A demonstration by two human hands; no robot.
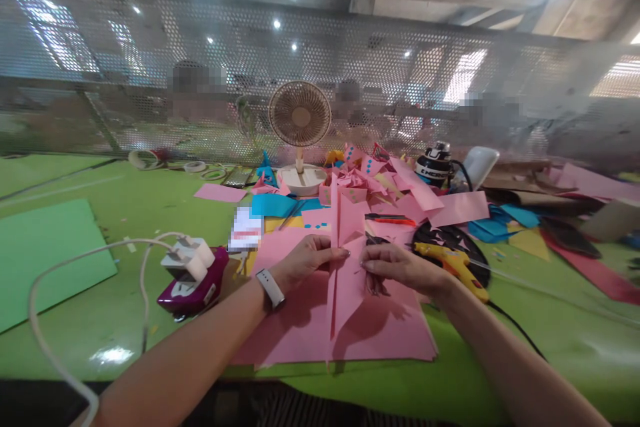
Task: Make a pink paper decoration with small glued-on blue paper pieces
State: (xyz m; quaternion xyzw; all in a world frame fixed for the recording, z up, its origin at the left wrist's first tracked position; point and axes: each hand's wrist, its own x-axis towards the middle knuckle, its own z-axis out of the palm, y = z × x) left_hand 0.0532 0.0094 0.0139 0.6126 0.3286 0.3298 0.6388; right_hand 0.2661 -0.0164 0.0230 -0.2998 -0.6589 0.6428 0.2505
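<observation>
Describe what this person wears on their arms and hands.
Both forearms are bare: no sleeves, no gloves. The left hand and right hand show no rings that I can make out. On the left wrist sits a watch with a white strap. The right wrist carries nothing.

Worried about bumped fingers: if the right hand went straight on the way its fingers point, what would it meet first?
The right hand points leftward at the folded pink paper it pinches; just beyond, probably the left hand.
</observation>
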